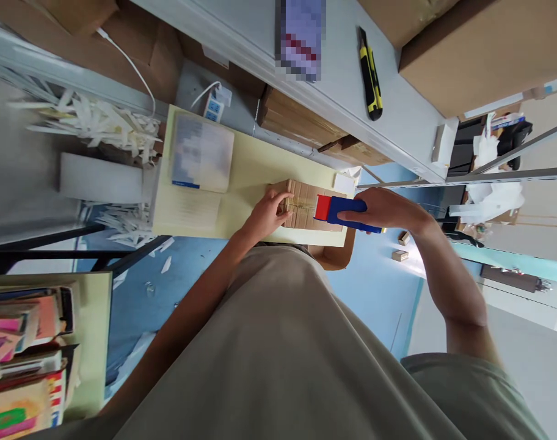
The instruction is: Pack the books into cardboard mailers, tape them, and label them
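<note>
A small brown cardboard box [301, 217] lies on the pale yellow table, with a strip of shiny clear tape along its top. My left hand [267, 214] grips the box's left end, thumb and fingers pressed on its upper edge. In my right hand [382, 209] is a blue and red tape dispenser [340, 209]. The dispenser's red front end is over the right part of the box, at the end of the visible tape. Whether it touches the cardboard I cannot tell. My right fingers are wrapped round its blue body and partly hidden.
On the table [251, 159] lies a booklet in a clear sleeve [200, 150]. A yellow-black utility knife [370, 76] rests on the grey shelf [333, 49] above. Flat cartons [301, 119] stand behind the table. Books [26, 354] fill another table at lower left.
</note>
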The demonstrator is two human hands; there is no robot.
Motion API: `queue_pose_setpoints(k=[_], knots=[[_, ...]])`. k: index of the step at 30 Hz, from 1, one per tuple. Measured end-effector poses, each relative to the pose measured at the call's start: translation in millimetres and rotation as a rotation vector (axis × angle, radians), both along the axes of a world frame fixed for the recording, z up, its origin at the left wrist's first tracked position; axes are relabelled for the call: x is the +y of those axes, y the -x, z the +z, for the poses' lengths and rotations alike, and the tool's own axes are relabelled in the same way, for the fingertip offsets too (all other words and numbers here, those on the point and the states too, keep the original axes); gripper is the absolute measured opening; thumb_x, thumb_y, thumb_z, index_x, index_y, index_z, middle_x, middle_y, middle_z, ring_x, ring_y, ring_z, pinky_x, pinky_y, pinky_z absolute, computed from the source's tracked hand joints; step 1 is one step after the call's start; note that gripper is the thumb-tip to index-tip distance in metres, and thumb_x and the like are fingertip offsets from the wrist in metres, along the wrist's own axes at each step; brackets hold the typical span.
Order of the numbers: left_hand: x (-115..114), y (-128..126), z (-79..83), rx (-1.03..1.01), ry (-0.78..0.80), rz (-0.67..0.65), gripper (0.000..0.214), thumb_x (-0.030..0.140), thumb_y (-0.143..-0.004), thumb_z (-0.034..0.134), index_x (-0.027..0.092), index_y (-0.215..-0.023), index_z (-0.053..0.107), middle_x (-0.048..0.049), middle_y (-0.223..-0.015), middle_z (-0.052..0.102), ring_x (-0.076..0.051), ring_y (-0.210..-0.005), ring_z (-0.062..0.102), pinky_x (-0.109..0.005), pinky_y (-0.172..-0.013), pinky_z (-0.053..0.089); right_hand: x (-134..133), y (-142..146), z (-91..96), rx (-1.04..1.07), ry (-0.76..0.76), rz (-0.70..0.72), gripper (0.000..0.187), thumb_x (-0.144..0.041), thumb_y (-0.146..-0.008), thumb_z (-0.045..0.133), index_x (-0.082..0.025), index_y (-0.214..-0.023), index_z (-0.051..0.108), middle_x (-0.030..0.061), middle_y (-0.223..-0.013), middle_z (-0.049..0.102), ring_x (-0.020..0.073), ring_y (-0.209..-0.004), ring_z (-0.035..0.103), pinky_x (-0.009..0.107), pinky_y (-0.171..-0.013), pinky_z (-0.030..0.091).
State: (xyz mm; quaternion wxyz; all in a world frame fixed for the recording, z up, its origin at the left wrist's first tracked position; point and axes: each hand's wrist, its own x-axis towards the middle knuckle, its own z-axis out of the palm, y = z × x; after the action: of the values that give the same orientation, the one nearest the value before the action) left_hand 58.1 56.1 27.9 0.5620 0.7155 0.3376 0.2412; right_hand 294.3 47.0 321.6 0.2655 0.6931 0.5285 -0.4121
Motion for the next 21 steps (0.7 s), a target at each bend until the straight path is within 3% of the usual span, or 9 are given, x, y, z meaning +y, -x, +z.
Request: queue_pose_setpoints(k=[4,10,14,17,21], knots=[[2,3,1.4,0.018,-0.003,-0.011,0.054,0.012,-0.094,0.079,0.025,-0.145,0.069,-0.0048,-0.118,0.064,-0.014,-0.081,0.070,-0.036,-0.095,0.066,-6,-20,-26.3,-0.027,0.099,-0.039,0.070,-0.084,-0.100,0.063,-0.019,-0.075,0.069,0.0073,-0.068,0.074,0.0182,-0.062,0.068,0.032,-0.064,0.046],[-4,6,4.0,0.026,0.023,0.074,0.056,0.012,-0.090,0.081,0.026,-0.143,0.070,-0.0043,-0.119,0.066,-0.013,-0.084,0.073,-0.035,-0.095,0.068,-17,-45,-84.7,-0.048,0.061,-0.035,0.061,-0.075,-0.101,0.069,-0.018,-0.082,0.075,0.0107,-0.076,0.077,0.0232,-0.072,0.074,0.034,-0.070,0.049],[-21,-8,8.9,0.037,0.138,0.287,0.054,0.019,-0.090,0.083,0.023,-0.142,0.068,-0.0064,-0.121,0.073,-0.016,-0.095,0.076,-0.034,-0.094,0.069,-25,-58,-108.2,-0.023,0.024,0.008,0.061,-0.075,-0.103,0.067,-0.018,-0.086,0.077,0.0118,-0.079,0.077,0.0256,-0.074,0.074,0.035,-0.069,0.048],[-37,-27,13.1,0.078,0.213,0.503,0.039,0.033,-0.094,0.083,0.020,-0.130,0.073,-0.0092,-0.117,0.078,-0.020,-0.100,0.079,-0.035,-0.094,0.068,-34,-64,-115.7,0.001,-0.020,0.025,0.059,-0.075,-0.101,0.069,-0.017,-0.094,0.079,0.0138,-0.085,0.079,0.0278,-0.079,0.075,0.035,-0.071,0.049],[-50,-46,17.4,0.212,0.101,0.667,0.032,0.048,-0.100,0.079,0.018,-0.112,0.081,-0.0100,-0.106,0.081,-0.022,-0.094,0.080,-0.037,-0.094,0.066,-48,-69,-122.1,0.061,-0.094,0.023,0.054,-0.071,-0.101,0.069,-0.019,-0.110,0.080,0.0136,-0.089,0.080,0.0307,-0.088,0.077,0.036,-0.076,0.052]])
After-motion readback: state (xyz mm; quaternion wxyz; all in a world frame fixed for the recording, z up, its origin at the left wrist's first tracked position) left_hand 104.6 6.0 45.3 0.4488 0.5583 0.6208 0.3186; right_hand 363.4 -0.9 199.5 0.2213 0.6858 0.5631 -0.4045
